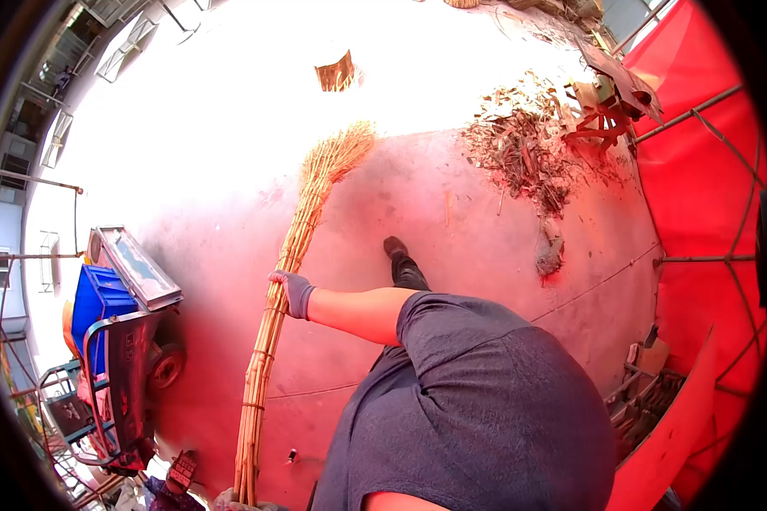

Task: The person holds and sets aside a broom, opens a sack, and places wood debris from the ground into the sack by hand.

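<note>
A long broom (268, 341) of bundled thin stalks runs up the middle of the view, its bushy end (341, 153) on the ground at the edge of bright sunlight. Partway along the handle, my right hand (295, 293), in a grey glove, is wrapped round the stalks. At the bottom edge, my gloved left hand (240, 503) is partly cut off at the handle's lower end and appears closed round it. A pile of dry leaves and scraps (524, 149) lies beyond, to the right of the bristles.
A cargo tricycle (119, 358) with a blue bin (100, 311) stands at the left. Red sheeting (699, 213) on metal poles borders the right. Broken boards (605, 111) lie by the debris; a brown scrap (337, 72) lies ahead. My dark shoe (394, 247) is on the ground.
</note>
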`<state>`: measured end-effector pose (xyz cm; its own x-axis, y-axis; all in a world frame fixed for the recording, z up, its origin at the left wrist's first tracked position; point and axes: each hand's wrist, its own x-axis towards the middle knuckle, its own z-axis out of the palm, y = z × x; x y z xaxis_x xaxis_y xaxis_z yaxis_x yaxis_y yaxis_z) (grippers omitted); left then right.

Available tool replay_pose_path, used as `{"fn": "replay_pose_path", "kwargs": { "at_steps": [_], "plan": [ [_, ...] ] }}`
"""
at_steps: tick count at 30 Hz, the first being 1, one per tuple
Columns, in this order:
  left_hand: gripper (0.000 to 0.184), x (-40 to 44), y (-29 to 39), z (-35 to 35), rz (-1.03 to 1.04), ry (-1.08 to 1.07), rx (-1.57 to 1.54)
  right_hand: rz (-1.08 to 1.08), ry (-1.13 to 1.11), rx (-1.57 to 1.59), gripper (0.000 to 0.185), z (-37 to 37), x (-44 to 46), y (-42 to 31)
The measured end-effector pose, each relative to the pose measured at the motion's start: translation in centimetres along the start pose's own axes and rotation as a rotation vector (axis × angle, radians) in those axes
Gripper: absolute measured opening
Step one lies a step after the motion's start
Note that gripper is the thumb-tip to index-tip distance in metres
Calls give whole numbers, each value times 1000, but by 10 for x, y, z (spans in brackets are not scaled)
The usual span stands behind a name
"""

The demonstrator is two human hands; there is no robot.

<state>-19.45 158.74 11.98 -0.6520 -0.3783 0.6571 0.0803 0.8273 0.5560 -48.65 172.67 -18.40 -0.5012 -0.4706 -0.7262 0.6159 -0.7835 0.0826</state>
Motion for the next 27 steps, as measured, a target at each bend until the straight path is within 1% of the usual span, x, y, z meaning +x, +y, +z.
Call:
{"fn": "replay_pose_path", "kwargs": {
  "at_steps": [2,4,6,7,8,11,13,15,16,18,19,21,23,25,27],
  "plan": [
    [19,19,22,29,56,-14,-13,69,-59,-51,17,16,23,-22],
    [18,36,41,64,112,-44,-39,65,-82,-57,17,24,27,-61],
    [18,51,59,101,156,-107,-75,45,72,-136,18,8,17,-105],
    [18,58,67,122,180,-136,-103,17,108,-120,17,-11,12,-128],
    [18,65,77,145,199,-178,-132,39,118,-99,16,-36,6,-152],
    [19,90,102,207,250,-306,-235,-96,198,-1,15,-86,-32,-219],
    [19,105,123,258,218,-397,-295,-247,227,74,16,-103,-41,-276],
    [20,129,150,309,149,-486,-297,-289,216,155,17,-97,-51,-343],
    [20,134,151,321,148,-461,-294,-320,261,206,18,-86,-48,-376],
    [23,140,151,343,37,-480,-374,-355,298,257,19,-59,-52,-417],
    [23,143,159,346,47,-484,-375,-394,323,252,15,-36,-71,-426],
    [17,144,173,335,33,-296,-427,-435,357,278,12,-26,-78,-428],
    [18,144,169,323,208,-285,-376,-656,130,127,9,-23,-60,-440],
    [17,145,183,337,250,-339,-372,-587,16,265,7,9,-85,-445],
    [16,141,201,349,311,-425,-342,-540,-88,270,6,9,-68,-468]
  ]
}}
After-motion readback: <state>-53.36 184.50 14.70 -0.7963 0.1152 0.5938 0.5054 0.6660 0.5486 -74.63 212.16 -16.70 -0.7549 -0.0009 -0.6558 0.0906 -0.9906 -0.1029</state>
